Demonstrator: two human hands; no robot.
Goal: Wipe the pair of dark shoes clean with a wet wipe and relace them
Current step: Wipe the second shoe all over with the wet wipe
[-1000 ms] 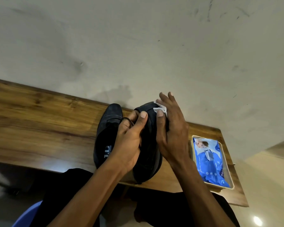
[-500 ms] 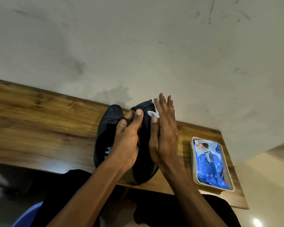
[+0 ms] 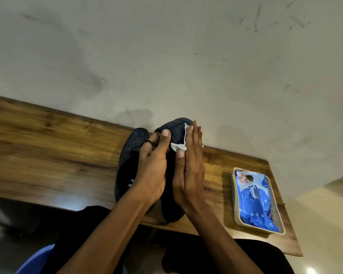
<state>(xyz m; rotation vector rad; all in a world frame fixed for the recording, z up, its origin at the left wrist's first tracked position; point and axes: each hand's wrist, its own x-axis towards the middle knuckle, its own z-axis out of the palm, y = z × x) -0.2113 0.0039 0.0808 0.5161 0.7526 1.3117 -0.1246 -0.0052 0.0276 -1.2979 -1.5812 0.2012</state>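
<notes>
Here your wooden table (image 3: 48,147) carries both dark shoes side by side, long axes running away from you toward the wall. The right shoe (image 3: 172,204) is tipped on edge between your hands; the left shoe (image 3: 127,155) lies flat just beside it. Your left hand (image 3: 152,171) curls round the tipped shoe's upper, gripping it. Your right hand (image 3: 190,171) lies flat, fingers straight, pressing the wet wipe (image 3: 179,146) against that shoe's outer side near the toe, so your next stroke probably runs lengthwise.
</notes>
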